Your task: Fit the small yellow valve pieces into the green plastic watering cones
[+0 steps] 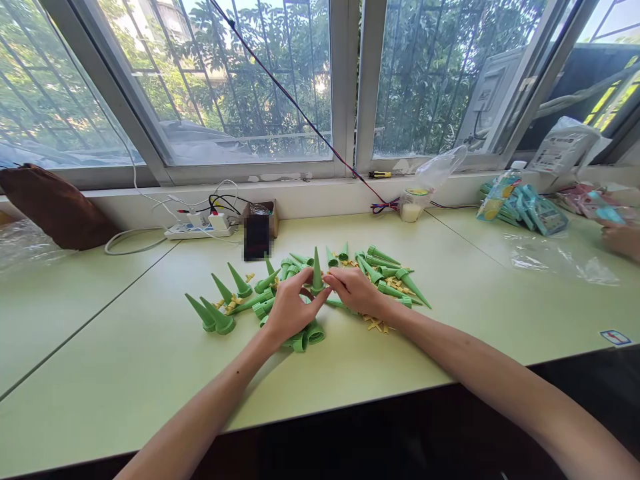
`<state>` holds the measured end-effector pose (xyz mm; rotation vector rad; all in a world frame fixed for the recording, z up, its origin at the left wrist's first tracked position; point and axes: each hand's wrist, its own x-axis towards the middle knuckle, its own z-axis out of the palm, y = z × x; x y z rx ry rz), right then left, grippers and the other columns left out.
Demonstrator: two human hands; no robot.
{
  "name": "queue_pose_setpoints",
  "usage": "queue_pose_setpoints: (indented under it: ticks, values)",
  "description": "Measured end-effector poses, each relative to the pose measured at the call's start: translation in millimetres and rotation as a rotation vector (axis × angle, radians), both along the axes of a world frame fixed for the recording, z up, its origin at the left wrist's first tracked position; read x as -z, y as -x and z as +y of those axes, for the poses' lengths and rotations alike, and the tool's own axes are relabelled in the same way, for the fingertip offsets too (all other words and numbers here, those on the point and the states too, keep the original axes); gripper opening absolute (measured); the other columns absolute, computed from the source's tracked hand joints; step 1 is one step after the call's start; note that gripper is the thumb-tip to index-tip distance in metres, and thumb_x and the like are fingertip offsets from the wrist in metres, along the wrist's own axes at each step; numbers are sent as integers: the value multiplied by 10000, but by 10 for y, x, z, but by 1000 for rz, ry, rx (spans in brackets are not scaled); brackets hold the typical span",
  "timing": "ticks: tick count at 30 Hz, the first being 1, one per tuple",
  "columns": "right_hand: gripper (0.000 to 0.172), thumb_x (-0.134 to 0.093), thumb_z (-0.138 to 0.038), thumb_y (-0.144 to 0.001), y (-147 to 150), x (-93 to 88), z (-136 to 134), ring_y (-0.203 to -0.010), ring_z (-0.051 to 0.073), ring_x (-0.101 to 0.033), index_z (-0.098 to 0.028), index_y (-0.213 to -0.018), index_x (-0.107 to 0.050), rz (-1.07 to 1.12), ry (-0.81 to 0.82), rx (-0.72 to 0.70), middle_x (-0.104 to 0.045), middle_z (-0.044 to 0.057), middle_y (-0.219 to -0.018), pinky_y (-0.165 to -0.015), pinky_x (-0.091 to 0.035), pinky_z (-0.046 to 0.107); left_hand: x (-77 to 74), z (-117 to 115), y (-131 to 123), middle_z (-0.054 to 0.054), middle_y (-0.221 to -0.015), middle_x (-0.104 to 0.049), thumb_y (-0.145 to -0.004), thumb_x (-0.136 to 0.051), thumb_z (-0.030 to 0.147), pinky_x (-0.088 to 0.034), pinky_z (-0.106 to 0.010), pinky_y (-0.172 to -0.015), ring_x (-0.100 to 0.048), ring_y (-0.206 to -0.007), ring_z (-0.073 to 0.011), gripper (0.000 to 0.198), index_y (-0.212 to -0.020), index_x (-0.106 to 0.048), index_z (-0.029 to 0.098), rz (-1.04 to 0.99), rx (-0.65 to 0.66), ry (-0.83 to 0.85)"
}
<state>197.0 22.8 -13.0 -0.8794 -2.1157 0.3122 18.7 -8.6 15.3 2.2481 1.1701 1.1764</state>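
A green plastic watering spike (317, 270) stands point up between my hands. My left hand (293, 303) is closed round its base with thumb and fingers. At the base's right side my right hand (353, 288) is pinched; what lies between its fingertips is hidden. Loose green spikes (385, 257) and small yellow valve pieces (376, 325) lie around and beneath both hands. On the left, several spikes (218, 319) stand upright on their wide ends with yellow pieces (233, 305) beside them.
Behind the pile are a power strip (200, 227), a small cardboard box (270, 217) and a pixelated dark object (257, 237). A clear jar (413, 205), blue-green packets (537, 208) and clear bags (560, 260) lie to the right. Another person's hand (623, 239) shows at the right edge.
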Motion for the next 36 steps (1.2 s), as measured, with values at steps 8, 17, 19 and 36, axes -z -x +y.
queue_pose_setpoints:
  ticks: [8, 17, 19, 36]
  values:
    - [391, -340, -418, -1037, -34, -30, 14, -534, 109, -306, -222, -699, -334, 54, 4, -19, -370, -49, -594, -561, -257, 241, -3, -8, -3, -14, -837, -658, -889, -605, 333, -575, -272, -686, -611, -725, -143, 146, -916, -613, 190, -21, 25, 23]
    - [373, -376, -379, -1032, -44, -64, -3, -533, 97, -328, -215, -698, -358, 81, -2, -39, -402, -53, -594, -570, -277, 236, -4, -8, -39, -39, -890, -699, -868, -635, 382, -576, -284, -672, -655, -781, -177, 215, -960, -654, 189, -123, -13, 114]
    - [363, -380, -373, -1029, -44, -71, -6, -534, 96, -334, -214, -704, -365, 87, -4, -47, -411, -51, -601, -571, -280, 236, -3, -7, -38, -38, -895, -704, -866, -637, 391, -576, -284, -659, -648, -756, -171, 221, -962, -657, 192, -140, -8, 127]
    - [368, -346, -344, -1030, -49, -37, 32, -541, 107, -348, -213, -688, -373, 37, 18, -43, -416, -39, -591, -575, -280, 240, 19, 0, -33, -18, -828, -651, -885, -618, 394, -548, -265, -649, -581, -706, -140, 208, -902, -631, 187, -26, -12, 60]
